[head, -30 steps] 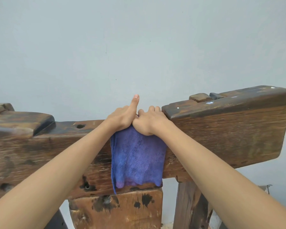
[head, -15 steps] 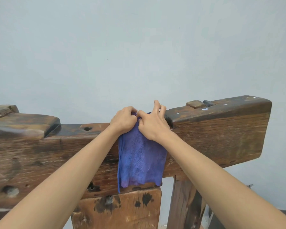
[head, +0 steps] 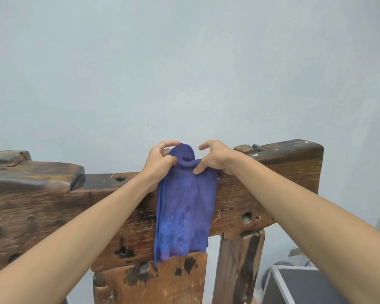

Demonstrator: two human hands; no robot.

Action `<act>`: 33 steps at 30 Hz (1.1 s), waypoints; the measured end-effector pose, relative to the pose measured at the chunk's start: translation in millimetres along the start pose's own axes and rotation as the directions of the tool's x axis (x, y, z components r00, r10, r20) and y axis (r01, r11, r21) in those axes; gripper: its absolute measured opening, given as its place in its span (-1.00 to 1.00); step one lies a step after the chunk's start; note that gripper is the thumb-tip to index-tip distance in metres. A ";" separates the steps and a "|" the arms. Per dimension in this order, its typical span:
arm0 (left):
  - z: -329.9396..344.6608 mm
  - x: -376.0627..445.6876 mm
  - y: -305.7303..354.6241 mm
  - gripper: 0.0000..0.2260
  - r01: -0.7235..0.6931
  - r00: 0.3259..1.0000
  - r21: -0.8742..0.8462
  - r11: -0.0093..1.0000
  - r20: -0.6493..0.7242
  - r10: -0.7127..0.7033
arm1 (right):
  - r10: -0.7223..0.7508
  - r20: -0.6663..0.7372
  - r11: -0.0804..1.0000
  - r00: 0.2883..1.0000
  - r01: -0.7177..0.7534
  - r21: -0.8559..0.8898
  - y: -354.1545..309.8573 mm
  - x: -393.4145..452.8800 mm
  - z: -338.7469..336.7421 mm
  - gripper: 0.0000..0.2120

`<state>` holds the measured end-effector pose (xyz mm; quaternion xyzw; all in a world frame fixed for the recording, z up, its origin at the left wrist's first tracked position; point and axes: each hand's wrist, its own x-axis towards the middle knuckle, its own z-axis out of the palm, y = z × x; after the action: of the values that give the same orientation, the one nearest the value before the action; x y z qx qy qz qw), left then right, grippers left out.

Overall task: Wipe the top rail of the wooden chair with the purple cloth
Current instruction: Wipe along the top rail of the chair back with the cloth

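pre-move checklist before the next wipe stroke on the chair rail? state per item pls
1. Left hand grips the purple cloth: ok, fingers curled round its bunched top.
2. Right hand holds the cloth: ok, thumb pinches the upper edge, though the fingers are raised off it.
3. Cloth lies flat on the top rail: not ok, its top is bunched up and most of it hangs down the front face.
4. Rail's top surface free to the left: ok, only a raised block further along.
5. Rail's top surface free to the right: cannot tell, the right hand covers the step.
6. Rail already clean: cannot tell.
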<state>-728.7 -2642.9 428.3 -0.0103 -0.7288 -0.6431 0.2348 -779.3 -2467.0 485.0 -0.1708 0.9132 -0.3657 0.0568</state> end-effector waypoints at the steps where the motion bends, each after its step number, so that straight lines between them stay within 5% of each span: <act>1: 4.5 1.9 5.3 -0.46 0.021 1.000 -0.040 0.999 0.021 -0.021 | -0.012 0.042 1.000 0.999 0.012 -0.018 2.7 -0.3 -11.2 -0.26; 5: 31.6 11.6 24.9 -0.45 0.032 0.996 -0.202 0.979 0.094 -0.013 | -0.066 0.234 0.993 0.970 0.087 -0.080 19.3 -2.6 -57.4 -0.57; 13: 82.2 34.0 44.0 -0.40 0.059 0.987 -0.149 0.987 0.155 -0.035 | -0.039 0.346 0.973 0.937 0.114 -0.199 32.5 7.1 -137.4 -0.69; 16: 98.5 44.4 50.0 -0.45 0.083 0.987 -0.245 0.966 0.155 -0.046 | -0.055 0.296 0.960 0.954 0.132 -0.247 31.0 21.3 -155.8 -0.59; 22: 103.9 76.5 38.0 -0.53 0.097 0.995 -0.303 0.948 0.034 -0.091 | -0.227 0.047 0.958 0.973 0.232 -0.167 30.0 65.9 -151.6 -0.73; 28: 99.2 103.3 -0.5 -0.65 0.190 0.964 0.045 0.981 -0.198 -0.178 | -0.344 -0.234 0.885 0.909 0.232 -0.403 55.0 107.8 -105.7 -0.68; 31: 104.9 97.5 -14.9 -0.49 0.205 0.976 0.547 0.811 -0.173 -0.130 | -0.435 -0.211 0.747 0.875 0.220 -0.627 71.0 108.1 -78.9 -0.67; 33: 112.0 90.7 -18.6 -0.52 0.169 0.980 0.703 0.691 -0.193 -0.043 | -0.483 -0.171 0.703 0.859 0.264 -0.660 74.4 102.3 -65.1 -0.71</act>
<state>-852.2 -2566.6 436.2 0.1760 -0.8993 -0.3198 0.2410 -909.9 -2410.8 483.3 -0.2999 0.9221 -0.0750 -0.2328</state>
